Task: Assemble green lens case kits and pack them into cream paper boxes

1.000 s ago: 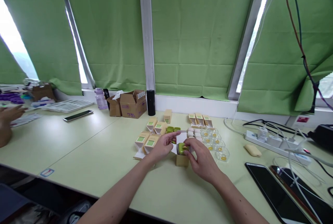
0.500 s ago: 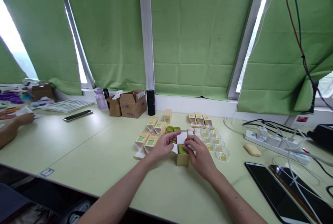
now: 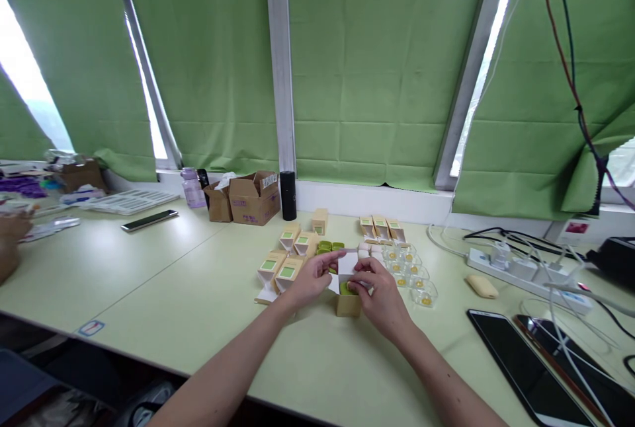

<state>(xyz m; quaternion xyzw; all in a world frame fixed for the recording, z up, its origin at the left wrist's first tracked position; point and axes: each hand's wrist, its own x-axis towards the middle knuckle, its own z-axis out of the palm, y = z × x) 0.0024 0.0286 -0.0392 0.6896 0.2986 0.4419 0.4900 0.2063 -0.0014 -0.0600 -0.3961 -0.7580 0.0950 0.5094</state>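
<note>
A small kraft cardboard box [image 3: 348,306] stands on the table with its white-lined lid [image 3: 347,264] raised. Inside its opening sits a green square container [image 3: 346,289], partly hidden by fingers. My left hand [image 3: 315,279] is at the box's left side, thumb and fingers closed about the edge of its flap. From the right, my right hand [image 3: 380,293] has thumb and fingers closed at the top of the green container. Just behind the hands are more green containers [image 3: 331,246], small white pieces [image 3: 370,250] and clear cups with yellow centres [image 3: 413,270].
Several kraft boxes [image 3: 288,271] stand left of my hands, others [image 3: 381,229] behind. A black cylinder [image 3: 288,195] and brown cartons [image 3: 254,199] line the back. Phones [image 3: 520,361], a power strip [image 3: 518,267] and cables lie right. Another person's hand [image 3: 10,232] is far left.
The green container has gone lower into the box, my right fingers moving down with it. My left hand stays nearly still. At far left, the other person's hand has moved left.
</note>
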